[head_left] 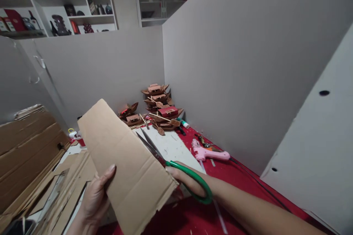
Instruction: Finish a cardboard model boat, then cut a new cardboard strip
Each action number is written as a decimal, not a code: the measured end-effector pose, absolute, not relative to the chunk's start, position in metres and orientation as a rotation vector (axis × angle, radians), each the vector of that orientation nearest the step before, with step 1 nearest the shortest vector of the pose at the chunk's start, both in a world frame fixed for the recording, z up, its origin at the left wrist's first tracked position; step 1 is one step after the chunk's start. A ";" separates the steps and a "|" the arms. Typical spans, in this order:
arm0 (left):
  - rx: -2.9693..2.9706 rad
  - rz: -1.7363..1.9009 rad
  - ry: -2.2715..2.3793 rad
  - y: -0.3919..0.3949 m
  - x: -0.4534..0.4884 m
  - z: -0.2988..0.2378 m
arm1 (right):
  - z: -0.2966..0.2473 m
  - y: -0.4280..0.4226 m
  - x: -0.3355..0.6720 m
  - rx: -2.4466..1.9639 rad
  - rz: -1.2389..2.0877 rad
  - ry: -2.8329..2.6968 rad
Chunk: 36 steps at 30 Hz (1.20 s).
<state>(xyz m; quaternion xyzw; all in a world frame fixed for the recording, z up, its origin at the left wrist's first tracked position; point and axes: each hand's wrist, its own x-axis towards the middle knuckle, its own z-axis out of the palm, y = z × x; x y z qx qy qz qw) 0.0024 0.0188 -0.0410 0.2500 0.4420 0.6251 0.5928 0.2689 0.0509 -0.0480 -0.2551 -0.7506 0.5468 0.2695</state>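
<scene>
My left hand [95,198] grips a long brown cardboard sheet [124,165] from below, thumb on its face, holding it tilted up over the table. My right hand [187,181] is closed in the green handles of a pair of scissors [171,163]. The blades are open and point away from me, along the cardboard's right edge. Part of my right hand's fingers is hidden behind the sheet.
A pink glue gun [208,153] with a black cord lies on the red table cover [239,180]. Small cardboard boats [160,108] are piled in the far corner by a white mat [171,147]. Cardboard scraps [33,165] are stacked at left. Grey partition walls enclose the table.
</scene>
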 end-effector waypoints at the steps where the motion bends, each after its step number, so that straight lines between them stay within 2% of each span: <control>1: 0.600 1.455 1.033 0.019 0.003 -0.041 | -0.046 0.051 0.268 -0.740 1.374 -2.046; 10: 0.664 1.435 1.071 0.016 0.012 -0.037 | -0.057 0.058 0.267 -0.659 0.982 -2.226; 24: 0.680 1.425 1.031 0.012 0.017 -0.032 | -0.058 0.048 0.263 -0.629 1.107 -2.128; 36: 0.650 1.446 1.054 0.008 0.020 -0.029 | -0.059 0.045 0.260 -0.627 1.079 -2.111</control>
